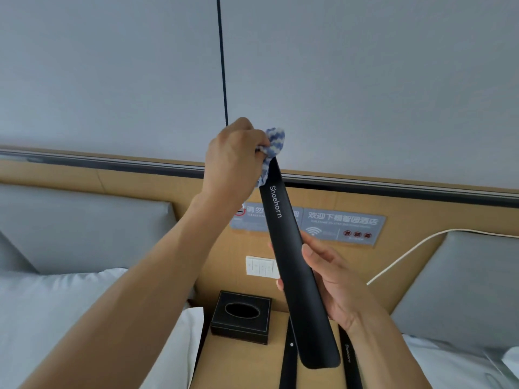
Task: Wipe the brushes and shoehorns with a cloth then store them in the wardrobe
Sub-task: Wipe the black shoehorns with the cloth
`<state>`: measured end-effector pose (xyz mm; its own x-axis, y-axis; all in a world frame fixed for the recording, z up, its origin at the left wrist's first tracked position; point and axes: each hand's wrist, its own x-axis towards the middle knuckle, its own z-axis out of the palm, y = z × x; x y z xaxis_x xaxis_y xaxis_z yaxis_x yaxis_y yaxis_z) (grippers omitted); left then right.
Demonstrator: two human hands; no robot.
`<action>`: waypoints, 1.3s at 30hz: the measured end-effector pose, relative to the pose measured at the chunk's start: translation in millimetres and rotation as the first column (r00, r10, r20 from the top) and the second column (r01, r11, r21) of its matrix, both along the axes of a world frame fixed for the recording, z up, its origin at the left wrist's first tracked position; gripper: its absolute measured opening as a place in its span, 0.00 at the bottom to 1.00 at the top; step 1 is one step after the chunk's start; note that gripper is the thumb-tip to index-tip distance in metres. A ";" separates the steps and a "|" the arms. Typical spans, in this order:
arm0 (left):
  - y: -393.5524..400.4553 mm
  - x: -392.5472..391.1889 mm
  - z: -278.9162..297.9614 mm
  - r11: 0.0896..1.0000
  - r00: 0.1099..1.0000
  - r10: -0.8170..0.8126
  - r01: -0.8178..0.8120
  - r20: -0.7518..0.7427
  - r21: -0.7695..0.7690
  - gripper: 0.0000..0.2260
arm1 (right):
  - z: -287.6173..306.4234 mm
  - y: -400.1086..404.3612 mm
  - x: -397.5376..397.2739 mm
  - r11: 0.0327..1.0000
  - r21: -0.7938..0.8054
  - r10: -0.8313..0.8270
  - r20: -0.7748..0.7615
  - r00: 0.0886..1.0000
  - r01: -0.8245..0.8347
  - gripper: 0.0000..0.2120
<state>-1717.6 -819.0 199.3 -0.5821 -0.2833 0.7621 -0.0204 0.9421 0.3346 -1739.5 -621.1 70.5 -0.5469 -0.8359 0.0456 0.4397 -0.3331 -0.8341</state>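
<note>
A long black shoehorn with the white word "Shoehorn" is held up, tilted, in front of the headboard. My right hand grips its lower half, the wide blade end pointing down. My left hand pinches a blue and white striped cloth around the shoehorn's narrow top end. Two more black shoehorns lie on the wooden bedside table below: one left of the held blade, another under my right wrist.
A black tissue box stands at the back of the bedside table. White pillows and bedding lie on both sides. On the wooden headboard panel are a white switch plate, grey signs and a white cable.
</note>
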 end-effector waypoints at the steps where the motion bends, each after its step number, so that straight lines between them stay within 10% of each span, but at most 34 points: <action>1: 6.8 1.9 -3.1 1.000 1.000 -0.024 0.024 0.009 -0.004 0.07 | 0.8 0.3 -2.8 1.000 0.006 -0.018 0.011 1.000 0.018 0.21; 11: 62.9 23.2 -51.8 0.966 0.959 -0.202 0.229 0.199 -0.118 0.05 | 1.3 -12.4 -14.7 0.966 -0.067 -0.251 -0.021 0.968 0.249 0.21; 18: 62.1 38.9 -80.9 0.932 0.939 -0.211 0.278 0.272 -0.234 0.02 | -4.0 1.9 -10.4 0.995 -0.019 -0.098 -0.183 0.978 0.096 0.32; 24: 49.3 44.9 -92.4 0.880 0.900 -0.244 0.362 0.360 -0.309 0.03 | 1.8 13.5 -15.5 0.993 0.117 0.000 -0.058 0.998 0.007 0.27; 39: 67.9 50.9 -111.0 0.978 0.964 -0.115 0.152 0.239 -0.144 0.06 | -13.1 -9.9 1.1 0.825 0.058 -0.551 0.300 0.779 0.562 0.15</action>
<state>-1666.8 -751.1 88.2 -0.7699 -0.0769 0.6336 0.0510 0.9821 0.1812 -1738.3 -631.0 57.5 -0.9081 -0.3831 -0.1690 0.3884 -0.6200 -0.6817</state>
